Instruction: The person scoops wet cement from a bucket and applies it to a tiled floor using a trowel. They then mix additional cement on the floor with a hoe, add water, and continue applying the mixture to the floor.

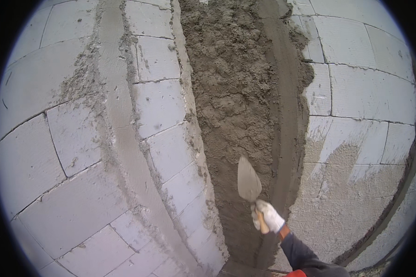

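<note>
My right hand, in a white glove, is closed around the wooden handle of a pointed trowel. The trowel's grey blade points up and a little left, over the wet mortar on the wall. That mortar fills a tall strip, rough and lumpy higher up and smoother near the blade. Whether the blade touches it, I cannot tell. Along its right side runs a smooth vertical mortar band. My left hand is outside the picture.
Pale block wall flanks the mortar on the left, with a dried mortar band running down it. On the right are more white blocks, with a thin mortar coat lower down. A dark curved strip edges the far right.
</note>
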Demonstrator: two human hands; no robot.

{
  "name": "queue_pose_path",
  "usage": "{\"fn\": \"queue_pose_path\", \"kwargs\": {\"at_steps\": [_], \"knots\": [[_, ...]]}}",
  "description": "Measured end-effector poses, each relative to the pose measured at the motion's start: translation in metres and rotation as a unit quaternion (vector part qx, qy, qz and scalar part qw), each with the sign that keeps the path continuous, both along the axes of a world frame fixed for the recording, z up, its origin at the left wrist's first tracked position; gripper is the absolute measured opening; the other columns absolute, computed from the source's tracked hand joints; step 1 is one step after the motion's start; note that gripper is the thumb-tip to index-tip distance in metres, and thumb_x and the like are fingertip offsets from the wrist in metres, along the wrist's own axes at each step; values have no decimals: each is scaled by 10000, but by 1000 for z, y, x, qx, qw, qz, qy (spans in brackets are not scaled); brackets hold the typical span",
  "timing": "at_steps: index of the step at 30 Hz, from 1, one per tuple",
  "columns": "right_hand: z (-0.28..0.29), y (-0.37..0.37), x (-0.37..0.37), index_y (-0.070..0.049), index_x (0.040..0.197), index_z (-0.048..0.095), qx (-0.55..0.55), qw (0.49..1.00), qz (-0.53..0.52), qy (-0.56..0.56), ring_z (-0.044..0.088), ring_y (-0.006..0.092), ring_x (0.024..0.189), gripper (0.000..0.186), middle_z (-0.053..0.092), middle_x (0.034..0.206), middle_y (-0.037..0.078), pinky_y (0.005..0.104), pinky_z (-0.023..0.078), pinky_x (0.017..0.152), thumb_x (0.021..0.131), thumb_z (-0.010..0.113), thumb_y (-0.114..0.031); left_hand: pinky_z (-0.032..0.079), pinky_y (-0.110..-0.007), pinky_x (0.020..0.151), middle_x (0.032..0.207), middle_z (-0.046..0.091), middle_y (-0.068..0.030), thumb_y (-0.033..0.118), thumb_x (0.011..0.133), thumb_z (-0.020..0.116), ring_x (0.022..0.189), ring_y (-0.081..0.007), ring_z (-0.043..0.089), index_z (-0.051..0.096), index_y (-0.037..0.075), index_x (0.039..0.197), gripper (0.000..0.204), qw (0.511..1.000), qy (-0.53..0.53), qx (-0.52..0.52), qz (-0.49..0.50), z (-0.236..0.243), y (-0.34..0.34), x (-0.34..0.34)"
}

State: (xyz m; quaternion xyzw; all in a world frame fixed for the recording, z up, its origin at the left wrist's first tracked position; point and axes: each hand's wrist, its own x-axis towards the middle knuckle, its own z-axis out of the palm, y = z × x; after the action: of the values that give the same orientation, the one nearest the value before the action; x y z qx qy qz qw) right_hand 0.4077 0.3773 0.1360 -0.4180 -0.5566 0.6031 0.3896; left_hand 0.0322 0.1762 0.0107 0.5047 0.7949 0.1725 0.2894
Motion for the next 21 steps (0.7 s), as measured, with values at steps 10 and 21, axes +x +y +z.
{"fn": "queue_pose_path", "kwargs": {"at_steps": [10,21], "knots": [[-194,-465,262,-19,1244,618,-293,779,-505,-231,717,244,664,344,711,893,129,389,605,567,1054,643,-306,495,-644,988,1297,628,-137,453,1004,718,1057,-364,636,584,68,1480,627,865,-157,-313,360,-140,-307,-150],[-470,-631,283,-94,1345,655,-464,659,-365,-467,734,470,1104,507,779,1147,259,560,567,949,1053,592,-504,532,-453,825,1152,640,-92,427,983,757,947,-250,647,660,21,1389,582,914,-130,-381,54,-157,-256,4]]}}
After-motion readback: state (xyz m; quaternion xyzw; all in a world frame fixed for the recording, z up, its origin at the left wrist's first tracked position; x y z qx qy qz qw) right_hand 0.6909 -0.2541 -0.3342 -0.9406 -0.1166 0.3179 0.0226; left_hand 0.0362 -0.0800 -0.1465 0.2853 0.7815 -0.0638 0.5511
